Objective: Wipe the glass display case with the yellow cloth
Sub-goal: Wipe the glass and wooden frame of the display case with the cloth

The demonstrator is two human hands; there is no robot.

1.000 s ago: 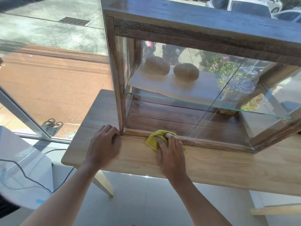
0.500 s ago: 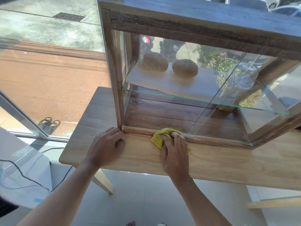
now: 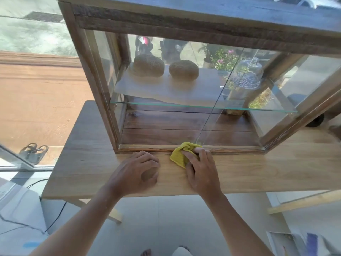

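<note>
Both hands work at the near foot of the case. Right hand (image 3: 200, 169) bunches the cloth (image 3: 181, 156) under curled fingers and presses it onto the table (image 3: 276, 172), touching the bottom rail of the case (image 3: 203, 13). Left hand (image 3: 137, 170) rests on the table just left of the cloth, fingers loosely curled, holding nothing.

Case: a wood frame with glass panels stands on the far part of the table. Front glass (image 3: 166, 117) is split by a vertical edge (image 3: 212, 108) that comes down just above the cloth. A glass shelf (image 3: 184, 105) inside carries a board with two round loaves (image 3: 183, 69) and, to the right, a glass dome (image 3: 245, 74).

Judged step: wiping along the bottom rail; the panes above appear still to be done.

Procedure advice:
- Brace the frame with the left hand so the case does not slide on the table.
- Flatten the cloth for broader contact before moving up to the glass.
- Work in overlapping passes, left to right, with light, even pressure.
- Ease off near the vertical edge; a bunched cloth could catch there.
</note>
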